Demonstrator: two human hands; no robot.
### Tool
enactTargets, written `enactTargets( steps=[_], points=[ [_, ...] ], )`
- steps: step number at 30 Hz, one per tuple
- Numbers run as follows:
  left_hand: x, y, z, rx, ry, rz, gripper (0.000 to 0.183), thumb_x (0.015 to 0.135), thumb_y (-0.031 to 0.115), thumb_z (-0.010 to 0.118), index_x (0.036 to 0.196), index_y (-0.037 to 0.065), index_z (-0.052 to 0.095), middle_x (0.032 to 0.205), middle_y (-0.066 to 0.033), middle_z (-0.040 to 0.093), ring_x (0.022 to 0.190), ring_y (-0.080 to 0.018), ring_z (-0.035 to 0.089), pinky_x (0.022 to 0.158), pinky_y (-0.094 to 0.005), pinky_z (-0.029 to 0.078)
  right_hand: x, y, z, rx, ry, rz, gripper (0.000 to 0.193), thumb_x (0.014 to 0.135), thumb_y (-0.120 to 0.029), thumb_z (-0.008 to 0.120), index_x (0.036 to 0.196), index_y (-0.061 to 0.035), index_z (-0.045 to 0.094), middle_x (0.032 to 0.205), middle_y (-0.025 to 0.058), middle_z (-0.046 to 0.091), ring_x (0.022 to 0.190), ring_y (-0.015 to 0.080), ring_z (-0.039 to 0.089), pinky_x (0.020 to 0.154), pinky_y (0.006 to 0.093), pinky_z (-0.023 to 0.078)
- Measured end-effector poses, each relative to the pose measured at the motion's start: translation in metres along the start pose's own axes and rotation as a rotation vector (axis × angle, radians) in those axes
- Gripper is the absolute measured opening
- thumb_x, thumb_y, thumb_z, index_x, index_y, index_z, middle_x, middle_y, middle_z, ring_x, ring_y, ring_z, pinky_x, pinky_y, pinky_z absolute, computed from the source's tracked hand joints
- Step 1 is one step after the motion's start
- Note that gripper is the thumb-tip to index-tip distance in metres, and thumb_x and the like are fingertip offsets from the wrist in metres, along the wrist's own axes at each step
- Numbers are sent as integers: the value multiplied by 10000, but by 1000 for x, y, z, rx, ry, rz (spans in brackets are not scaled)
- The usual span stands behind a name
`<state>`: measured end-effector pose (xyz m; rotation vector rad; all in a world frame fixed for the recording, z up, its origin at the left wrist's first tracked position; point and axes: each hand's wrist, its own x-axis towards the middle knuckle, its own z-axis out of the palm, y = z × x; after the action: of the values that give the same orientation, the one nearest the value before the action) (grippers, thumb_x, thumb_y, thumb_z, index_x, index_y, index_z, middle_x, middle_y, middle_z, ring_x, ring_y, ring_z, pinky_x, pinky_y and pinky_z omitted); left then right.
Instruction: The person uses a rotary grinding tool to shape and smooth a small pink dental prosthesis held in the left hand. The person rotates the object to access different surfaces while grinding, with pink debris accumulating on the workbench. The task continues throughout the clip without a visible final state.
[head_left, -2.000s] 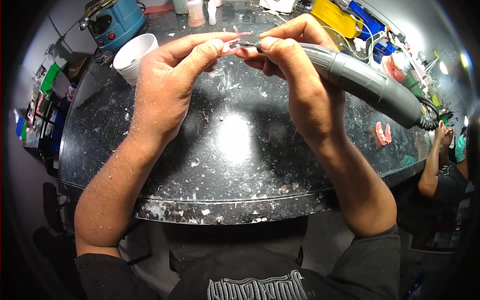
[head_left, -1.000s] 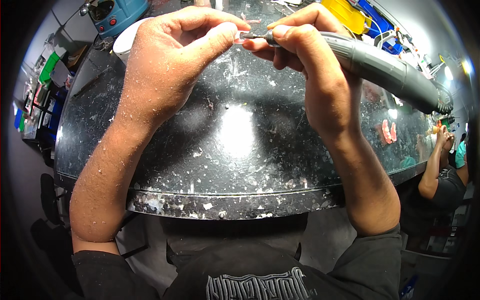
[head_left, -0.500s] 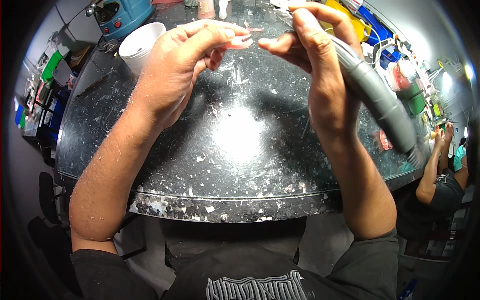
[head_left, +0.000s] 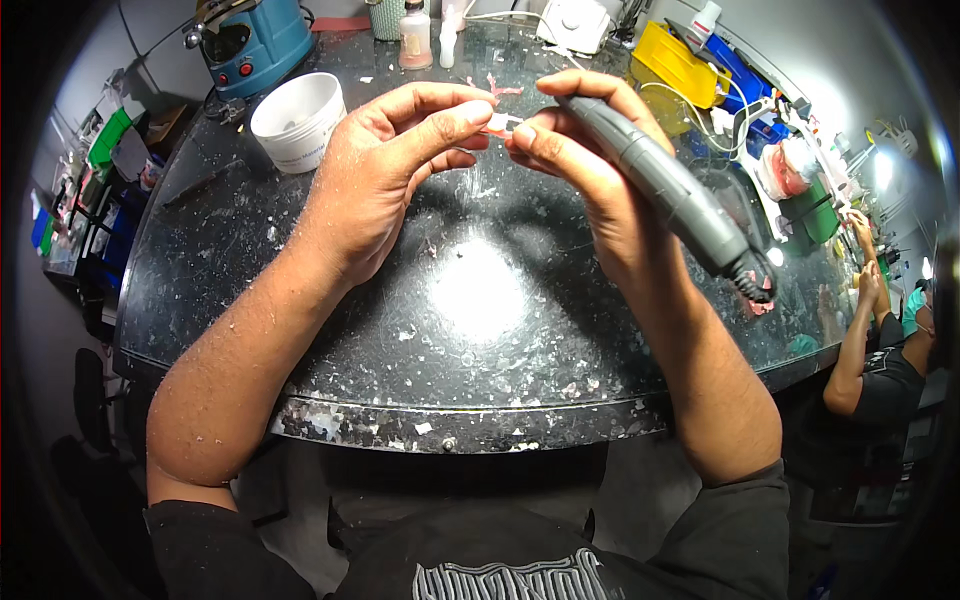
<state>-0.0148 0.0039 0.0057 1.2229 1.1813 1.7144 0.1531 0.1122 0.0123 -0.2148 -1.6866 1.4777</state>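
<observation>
Over the far half of the dark bench point(head_left: 470, 360), my left hand point(head_left: 385, 165) pinches a small pink-and-whitish denture piece point(head_left: 500, 124) between thumb and fingers. My right hand point(head_left: 590, 150) holds a grey rotary handpiece point(head_left: 665, 180) slanting across it, its corded end to the lower right. The right thumb and a fingertip also meet the denture piece, so both hands touch it. Fingers hide much of the piece, and the handpiece's working tip cannot be made out. Pale dust clings to my left forearm. Just beyond the fingers lies a branched pink scrap point(head_left: 500, 90).
A white tub point(head_left: 298, 125) stands left of my left hand, with a blue machine point(head_left: 250, 45) behind. Bottles point(head_left: 415, 38) are at the back. A yellow bin point(head_left: 680, 65), cables and a pink-and-white dental model point(head_left: 785, 168) line the right. Another person's arms point(head_left: 855, 330) show far right.
My right hand has moved in to the left, its thumb and fingertip now at the denture piece. Both hands sit lower in view, and the handpiece has shifted left with the right hand.
</observation>
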Motion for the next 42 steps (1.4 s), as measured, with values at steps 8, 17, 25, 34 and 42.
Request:
enactTargets(
  steps=[8, 17, 25, 34, 42],
  points=[
    [2, -2, 0, -133, -2, -22, 401, 973, 291, 602, 1225, -20, 632, 1160, -135, 687, 1087, -199, 650, 1016, -350, 465, 2, 9, -7, -278, 58, -188, 316, 865, -20, 732, 1156, -64, 615, 925, -3, 633, 845, 61, 608, 770, 211, 518],
    [1, 2, 2, -162, -12, -36, 315, 933, 160, 645, 1168, -46, 681, 1137, -138, 710, 1065, -185, 649, 1015, -342, 458, 0, 11, -4, -373, 98, -251, 324, 869, 4, 746, 1143, -68, 590, 873, -5, 629, 787, 48, 599, 721, 199, 496],
    [1, -2, 1, -54, 85, -5, 179, 938, 141, 690, 1064, 14, 704, 1030, -89, 725, 983, -140, 658, 950, -305, 488, -2, 9, -2, -352, 24, -210, 314, 870, -3, 746, 1135, -71, 593, 843, -6, 619, 809, 58, 616, 734, 206, 507],
    [1, -5, 1, 29, 52, -4, 168, 961, 183, 674, 1018, 26, 696, 961, -39, 705, 870, -97, 643, 808, -246, 488, -3, 2, 4, -286, 31, -96, 260, 873, -29, 739, 1109, -55, 632, 950, 27, 672, 867, 85, 651, 787, 240, 537],
    [4, -5, 1, 19, 86, -56, 199, 988, 240, 642, 1057, 54, 660, 975, -24, 694, 825, -72, 623, 757, -202, 464, -2, 6, -4, -263, 53, -81, 248, 894, -14, 698, 1129, -49, 628, 971, 28, 670, 919, 85, 642, 815, 239, 524]
  ],
)
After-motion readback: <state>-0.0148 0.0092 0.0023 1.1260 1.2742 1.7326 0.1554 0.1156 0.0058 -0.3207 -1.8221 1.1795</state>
